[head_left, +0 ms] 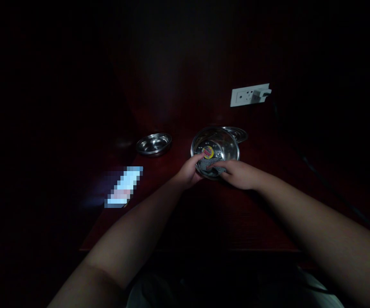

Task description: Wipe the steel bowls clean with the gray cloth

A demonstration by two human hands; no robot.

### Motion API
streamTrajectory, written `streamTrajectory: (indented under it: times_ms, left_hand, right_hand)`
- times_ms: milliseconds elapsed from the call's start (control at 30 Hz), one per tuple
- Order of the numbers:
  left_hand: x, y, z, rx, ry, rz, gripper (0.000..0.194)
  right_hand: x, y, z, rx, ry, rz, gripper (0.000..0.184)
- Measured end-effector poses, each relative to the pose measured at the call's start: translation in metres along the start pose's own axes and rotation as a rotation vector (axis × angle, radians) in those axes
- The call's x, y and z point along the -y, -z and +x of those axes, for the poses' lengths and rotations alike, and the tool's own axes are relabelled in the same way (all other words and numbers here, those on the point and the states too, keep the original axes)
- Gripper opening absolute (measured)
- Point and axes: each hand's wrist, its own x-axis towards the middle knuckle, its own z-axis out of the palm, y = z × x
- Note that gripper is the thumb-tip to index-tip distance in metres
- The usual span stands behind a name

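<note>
A shiny steel bowl [225,143] is tilted toward me above the dark red table, with a yellow round sticker [208,152] on its inside bottom. My left hand [189,172] grips the near left rim, thumb inside and fingers underneath. Inside the bowl, my right hand [238,173] presses a grey cloth [209,166] against the lower wall, its fingers closed on the cloth. Part of the bowl's near rim is hidden by my hands.
A shallow steel dish [154,144] sits at the back left of the table [159,179]. Behind the bowl lies another round steel piece [241,134], partly covered. A bright blurred screen [123,187] is at the left edge. A wall socket [249,95] holds a plug with a cable.
</note>
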Motion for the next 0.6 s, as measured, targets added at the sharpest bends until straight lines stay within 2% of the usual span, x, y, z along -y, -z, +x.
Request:
streamTrajectory:
  times_ms: [467, 600]
  left_hand:
    - [-0.0015, -0.0019, -0.0011, 0.001, 0.012, -0.019, 0.032]
    - [-0.0007, -0.0013, -0.0010, 0.012, 0.004, -0.020, 0.032]
  right_hand:
    - [-0.0041, -0.0073, 0.0013, -0.092, -0.027, -0.007, 0.043]
    - [-0.0055, -0.0070, 0.0018, -0.081, -0.033, -0.037, 0.042]
